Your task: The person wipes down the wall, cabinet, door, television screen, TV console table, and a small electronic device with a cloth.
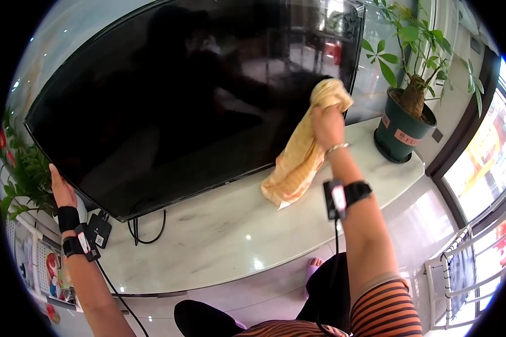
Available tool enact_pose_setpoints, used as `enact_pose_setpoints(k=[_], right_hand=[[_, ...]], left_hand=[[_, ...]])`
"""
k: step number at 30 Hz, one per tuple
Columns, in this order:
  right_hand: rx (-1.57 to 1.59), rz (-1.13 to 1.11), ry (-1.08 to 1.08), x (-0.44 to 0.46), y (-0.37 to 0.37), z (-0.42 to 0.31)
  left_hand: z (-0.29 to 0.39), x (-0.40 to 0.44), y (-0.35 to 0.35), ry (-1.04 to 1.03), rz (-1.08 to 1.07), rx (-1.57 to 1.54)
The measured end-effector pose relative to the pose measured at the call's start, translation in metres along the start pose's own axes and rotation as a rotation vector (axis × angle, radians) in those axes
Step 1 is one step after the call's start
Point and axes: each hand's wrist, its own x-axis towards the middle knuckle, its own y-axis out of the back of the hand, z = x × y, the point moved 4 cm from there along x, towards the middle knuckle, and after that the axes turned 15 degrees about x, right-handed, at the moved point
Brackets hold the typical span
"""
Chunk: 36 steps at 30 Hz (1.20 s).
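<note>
A long white table [219, 241] with gray streaks and a curvy front edge goes across the middle of the picture. At the upper right, a big green plant pot [388, 126] sits on it in a dark dish [392, 157]. Toward the lower left there's a little black box [99, 230] and a loopy black wire [146, 242].

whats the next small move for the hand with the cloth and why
Probably a short slide leftward over the TV screen: the right hand grips the bunched yellow cloth at the screen's right side, and most of the dark surface lies to its left.
</note>
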Motion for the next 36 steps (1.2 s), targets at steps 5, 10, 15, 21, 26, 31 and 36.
enact_pose_setpoints(k=[5,10,15,21,26,31,36], right_hand=[[0.074,0.05,-0.114,0.012,-0.009,0.07],[0.058,-0.168,-0.422,-0.049,-0.05,0.138],[0.106,-0.074,-0.164,-0.036,-0.019,0.108],[-0.003,-0.143,-0.307,-0.067,-0.06,0.103],[-0.059,-0.35,-0.293,-0.139,-0.098,0.016],[-0.182,-0.663,-0.155,-0.204,-0.148,-0.064],[-0.172,-0.863,-0.024,-0.26,-0.194,-0.117]], left_hand=[[-0.001,0.001,-0.001,-0.028,0.031,-0.005],[-0.001,0.001,-0.001,-0.021,0.062,0.012],[-0.001,0.0,-0.004,0.014,0.051,-0.039],[0.007,-0.01,-0.012,-0.011,0.114,0.098],[0.015,-0.017,-0.022,-0.058,0.064,0.051],[0.015,-0.018,-0.021,0.008,0.132,0.189],[0.007,-0.01,-0.018,-0.087,0.101,0.165]])
